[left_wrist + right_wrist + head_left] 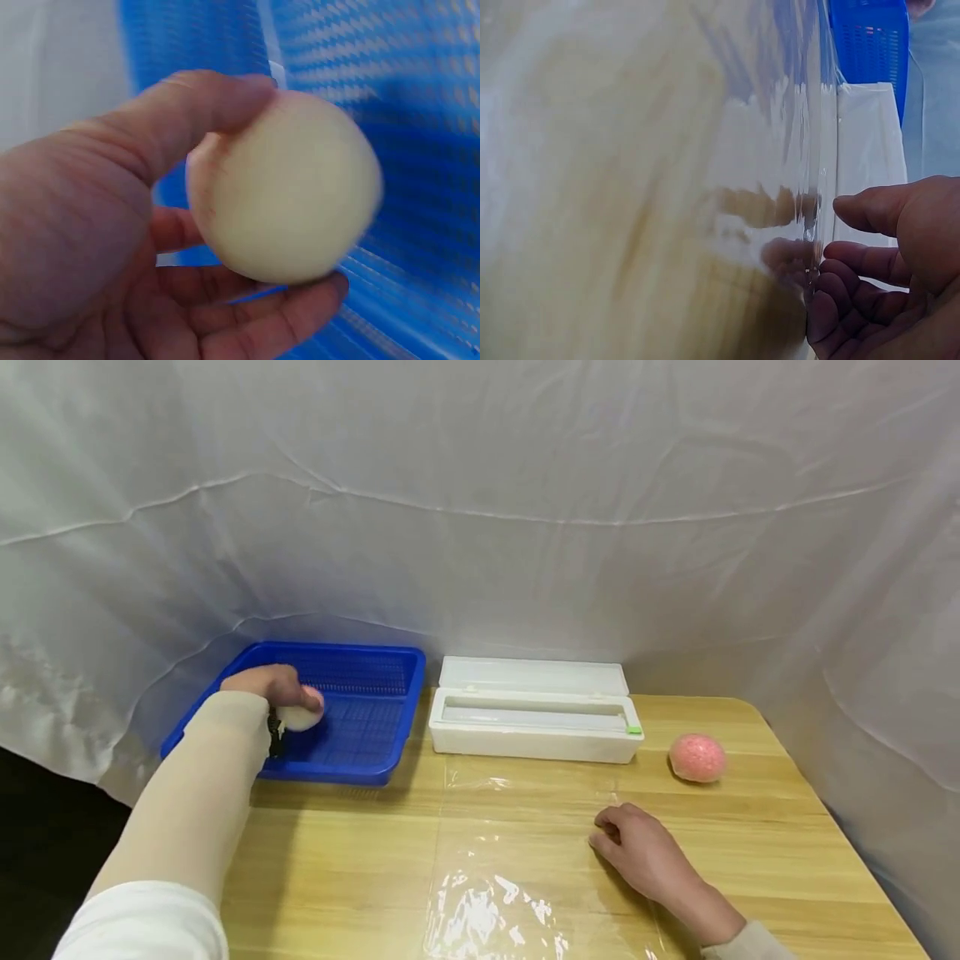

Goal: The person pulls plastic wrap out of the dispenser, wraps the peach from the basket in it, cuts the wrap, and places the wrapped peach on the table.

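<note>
Over the blue basket point(406, 718), my left hand point(272, 683) grips a pale, pink-tinged peach point(292, 187); its thumb lies across the top and its fingers curl beneath. A sheet of clear cling film point(517, 843) stretches over the wooden table, in front of a white film dispenser box point(525, 743) with its lid raised. My right hand point(645, 852) is at the film's right side, fingers loosely bent. In the right wrist view its fingertips point(840, 204) are right at the film, with thumb and index finger apart.
A pink ball-shaped item point(697, 757), with a shiny wrapped surface, sits right of the dispenser box. A small green piece point(633, 730) marks that box's right end. Grey-white cloth point(525, 577) hangs behind and around the table point(787, 860).
</note>
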Available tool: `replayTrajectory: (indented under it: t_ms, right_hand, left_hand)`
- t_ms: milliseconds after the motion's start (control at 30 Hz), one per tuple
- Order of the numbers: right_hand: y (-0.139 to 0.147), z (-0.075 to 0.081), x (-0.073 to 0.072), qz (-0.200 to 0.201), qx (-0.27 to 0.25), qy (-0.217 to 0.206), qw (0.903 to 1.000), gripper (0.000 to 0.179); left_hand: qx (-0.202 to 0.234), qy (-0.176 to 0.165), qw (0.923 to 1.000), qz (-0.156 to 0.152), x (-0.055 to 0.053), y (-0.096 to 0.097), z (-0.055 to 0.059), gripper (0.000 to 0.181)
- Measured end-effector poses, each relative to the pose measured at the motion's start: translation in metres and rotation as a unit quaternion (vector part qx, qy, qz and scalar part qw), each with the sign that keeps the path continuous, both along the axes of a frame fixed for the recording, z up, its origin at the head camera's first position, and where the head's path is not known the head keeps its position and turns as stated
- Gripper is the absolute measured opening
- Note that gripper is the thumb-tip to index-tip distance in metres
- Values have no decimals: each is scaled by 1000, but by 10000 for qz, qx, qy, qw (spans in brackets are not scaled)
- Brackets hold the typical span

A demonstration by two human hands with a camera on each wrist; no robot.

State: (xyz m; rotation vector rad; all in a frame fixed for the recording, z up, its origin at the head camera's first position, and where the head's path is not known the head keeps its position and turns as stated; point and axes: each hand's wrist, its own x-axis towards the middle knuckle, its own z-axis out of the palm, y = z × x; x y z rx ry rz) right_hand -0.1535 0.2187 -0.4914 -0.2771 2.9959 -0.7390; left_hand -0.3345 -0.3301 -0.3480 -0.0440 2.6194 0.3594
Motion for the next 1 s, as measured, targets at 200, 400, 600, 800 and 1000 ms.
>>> replayTrajectory:
  t_ms: [200,400,600,800,1000]
  right_hand:
    - [2,2,-7,-35,-20,72,10000,17]
    - [2,4,-12,-23,-123,106,9999,16]
    - [3,8,-14,-77,-151,153,9997,15]
    - [3,9,-15,-107,-197,180,9996,14]
    - [3,10,-17,-128,-221,233,9994,14]
  left_hand:
    - [1166,1120,9858,-451,5,21,25,83]
    - [1808,1509,9714,-317,21,45,37,87]
    - [2020,1790,9613,-563,36,73,42,81]
    - [2472,1883,9458,-942,50,102,44,73]
    - [3098,1784,9256,-1245,66,134,40,72]
